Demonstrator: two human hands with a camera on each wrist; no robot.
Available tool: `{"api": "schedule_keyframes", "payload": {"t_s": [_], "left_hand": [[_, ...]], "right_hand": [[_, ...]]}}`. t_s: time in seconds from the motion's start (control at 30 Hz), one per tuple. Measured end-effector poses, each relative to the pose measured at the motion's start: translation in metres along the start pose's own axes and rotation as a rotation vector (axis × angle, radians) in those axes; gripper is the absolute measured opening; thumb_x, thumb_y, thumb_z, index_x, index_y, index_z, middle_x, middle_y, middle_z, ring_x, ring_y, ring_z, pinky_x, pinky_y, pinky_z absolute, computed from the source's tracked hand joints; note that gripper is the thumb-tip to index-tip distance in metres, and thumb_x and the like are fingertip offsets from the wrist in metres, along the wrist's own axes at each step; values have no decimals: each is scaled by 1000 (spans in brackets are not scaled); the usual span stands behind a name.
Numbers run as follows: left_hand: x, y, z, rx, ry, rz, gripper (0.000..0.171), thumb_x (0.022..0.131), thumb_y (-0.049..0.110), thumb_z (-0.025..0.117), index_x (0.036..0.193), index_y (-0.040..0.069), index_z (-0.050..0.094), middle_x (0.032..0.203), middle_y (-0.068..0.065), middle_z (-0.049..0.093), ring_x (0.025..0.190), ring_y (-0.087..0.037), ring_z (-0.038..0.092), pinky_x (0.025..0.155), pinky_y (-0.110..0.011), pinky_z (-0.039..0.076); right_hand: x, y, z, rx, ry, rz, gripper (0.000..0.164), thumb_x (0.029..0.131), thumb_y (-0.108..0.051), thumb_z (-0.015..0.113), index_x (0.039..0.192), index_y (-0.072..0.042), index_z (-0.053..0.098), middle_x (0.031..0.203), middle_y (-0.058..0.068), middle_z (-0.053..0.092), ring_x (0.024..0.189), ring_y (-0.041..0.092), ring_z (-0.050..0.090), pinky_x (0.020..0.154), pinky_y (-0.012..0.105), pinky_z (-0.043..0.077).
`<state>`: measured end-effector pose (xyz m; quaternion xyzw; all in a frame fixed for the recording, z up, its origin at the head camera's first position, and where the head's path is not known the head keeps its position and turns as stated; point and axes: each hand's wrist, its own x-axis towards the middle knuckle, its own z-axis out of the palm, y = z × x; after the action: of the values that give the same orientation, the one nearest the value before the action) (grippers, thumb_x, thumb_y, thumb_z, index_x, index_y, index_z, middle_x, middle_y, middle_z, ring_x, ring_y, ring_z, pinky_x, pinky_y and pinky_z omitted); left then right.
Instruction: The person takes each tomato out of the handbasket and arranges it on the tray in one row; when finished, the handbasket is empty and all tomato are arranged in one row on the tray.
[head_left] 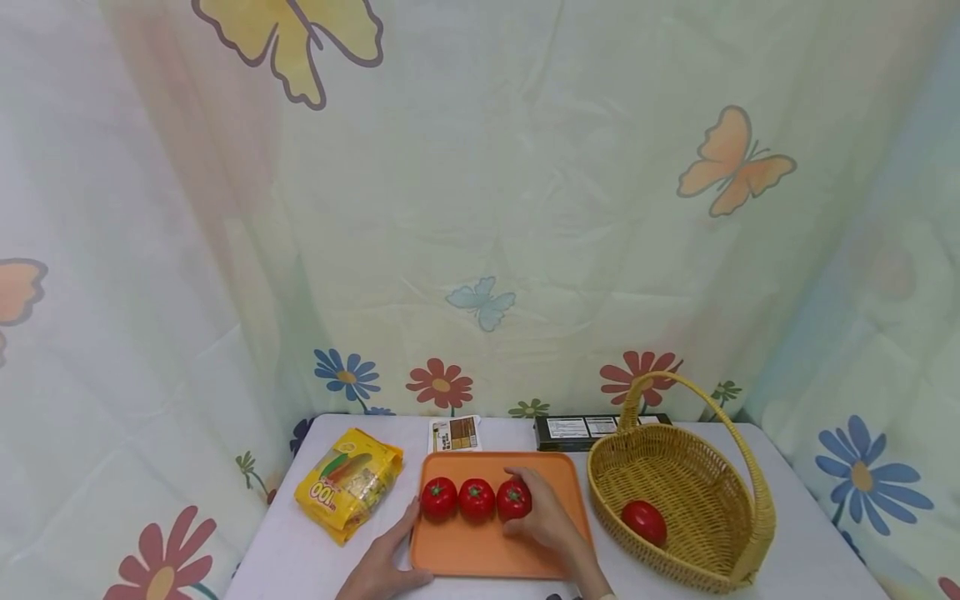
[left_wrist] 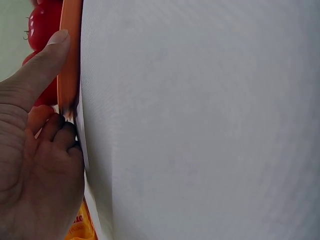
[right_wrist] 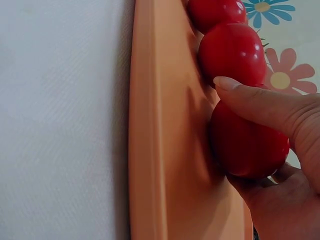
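Three red tomatoes stand in a row on an orange tray [head_left: 480,558]: a left one [head_left: 438,500], a middle one [head_left: 476,501] and a right one [head_left: 513,499]. My right hand [head_left: 546,517] grips the right tomato, with the thumb on its near side and the fingers round its far side. In the right wrist view this tomato [right_wrist: 247,140] sits against its neighbour [right_wrist: 232,52]. At the tray's near left corner is my left hand [head_left: 382,562], its fingers along the left side and its thumb [left_wrist: 42,67] against the front rim.
On the right stands a wicker basket [head_left: 697,492] with a tall handle, holding a red tomato [head_left: 644,523]. A yellow snack bag [head_left: 350,483] lies left of the tray. Behind are a black box [head_left: 551,433] and a printed card [head_left: 454,434], near the patterned curtain.
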<state>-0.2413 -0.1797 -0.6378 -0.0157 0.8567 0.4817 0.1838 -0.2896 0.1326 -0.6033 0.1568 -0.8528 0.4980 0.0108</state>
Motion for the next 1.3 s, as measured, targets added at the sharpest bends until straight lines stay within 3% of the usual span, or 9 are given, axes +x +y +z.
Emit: {"api": "schedule_keyframes", "payload": {"t_s": [0.23,0.5,0.67,0.87,1.1,1.3], "left_hand": [[-3,4,0,15,-9,32,120,75,44,97,172,17,30,175,-16,34,158,-54,26,120,-78,36],[-3,5,2,11,-5,8,119,76,43,97,172,20,30,175,-14,35,157,-54,28,118,-79,37],[-2,3,-1,8,-9,12,120,75,46,97,172,20,31,175,-13,34,159,-52,26,121,-77,35],[0,2,0,13,-7,16,122,73,49,98,171,19,32,175,-15,34,158,-54,27,119,-79,35],[-3,6,-1,30,-19,18,119,76,45,97,172,18,30,175,-15,32,159,-52,26,121,-76,36],[-4,5,-2,20,-13,12,120,76,45,97,172,18,30,175,-15,32,158,-53,26,121,-77,35]], "right_hand": [[1,1,0,16,-8,11,91,63,2,102,143,-1,60,132,19,65,129,42,59,117,71,47],[-6,-8,-16,101,-7,102,87,73,-13,102,147,-3,58,144,19,63,136,44,56,118,69,47],[-14,-40,-51,102,-104,113,79,80,-13,97,147,1,57,145,23,61,136,47,56,118,69,47],[-22,-71,-107,78,-295,10,64,87,-14,92,140,3,62,136,22,68,125,46,64,109,69,55],[-32,-78,-166,66,-458,-39,54,90,-16,90,135,3,65,131,18,72,118,39,70,101,52,65],[-34,-70,-201,31,-483,8,33,96,-16,84,119,2,69,108,12,75,96,25,72,83,29,67]]}}
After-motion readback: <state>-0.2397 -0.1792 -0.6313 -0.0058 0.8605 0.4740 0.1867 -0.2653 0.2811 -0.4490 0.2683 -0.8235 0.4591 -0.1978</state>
